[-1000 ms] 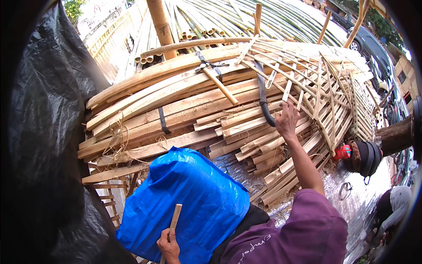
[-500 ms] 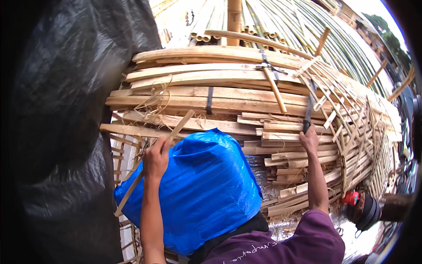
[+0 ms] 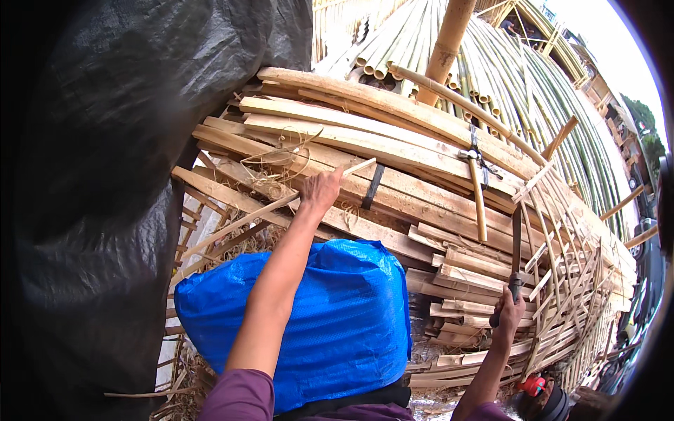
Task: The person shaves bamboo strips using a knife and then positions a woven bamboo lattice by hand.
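Note:
My left hand [image 3: 319,191] is closed around a long thin bamboo strip [image 3: 360,166], with a short end past my fingers and the longer part trailing back to the left. It is above the split bamboo slats, just beyond the blue plastic sheet [image 3: 337,302] spread over my lap. At the right, my right hand [image 3: 509,309] grips a machete [image 3: 517,242] by its dark handle. The blade points away from me, over the slat ends. A hammer [image 3: 477,200] with a wooden handle lies on the slats between my hands, near a black tie.
Split bamboo slats [image 3: 421,168] are stacked across the front, with thin strips [image 3: 562,266] crossing at the right. A black plastic sheet [image 3: 140,175] hangs at the left. Bamboo poles [image 3: 547,98] lie behind a thick upright post [image 3: 446,52]. Curly shavings [image 3: 288,158] lie on the slats.
My left hand has moved forward and to the right with the strip, now over the slats. The view has turned; my right hand, still holding the machete, sits lower in the picture.

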A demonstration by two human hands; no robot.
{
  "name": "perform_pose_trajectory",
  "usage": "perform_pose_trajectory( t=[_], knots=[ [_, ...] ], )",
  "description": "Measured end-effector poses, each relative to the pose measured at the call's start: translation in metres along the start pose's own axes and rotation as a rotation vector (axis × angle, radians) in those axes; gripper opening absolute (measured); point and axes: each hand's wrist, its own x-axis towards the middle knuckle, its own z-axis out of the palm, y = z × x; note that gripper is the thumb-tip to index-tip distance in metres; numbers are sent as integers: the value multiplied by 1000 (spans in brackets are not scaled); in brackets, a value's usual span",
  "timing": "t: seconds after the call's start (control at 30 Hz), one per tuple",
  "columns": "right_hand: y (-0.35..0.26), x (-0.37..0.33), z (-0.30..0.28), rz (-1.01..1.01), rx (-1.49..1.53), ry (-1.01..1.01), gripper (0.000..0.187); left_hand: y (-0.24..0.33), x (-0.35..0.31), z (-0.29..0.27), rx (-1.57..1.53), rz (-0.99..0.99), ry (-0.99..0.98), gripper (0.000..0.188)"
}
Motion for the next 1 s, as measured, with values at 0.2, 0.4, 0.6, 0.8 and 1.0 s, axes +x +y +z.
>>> perform_pose_trajectory(
  t=[0.2,0.4,0.6,0.8,1.0],
  knots=[
    [0,-44,-12,325,546,-66,12,-9,9,18,-58,47,37,19],
    [19,-66,1,576,1606,-409,20,0,16,39,47,149,149,16],
    [13,-73,58,721,2046,-436,14,-5,4,29,3,-25,11,26],
    [-6,-81,96,622,1371,-762,16,9,1,25,-13,-56,-7,22],
    [-27,-37,154,-23,-93,-713,19,18,-5,26,-96,-104,0,23]
  ],
)
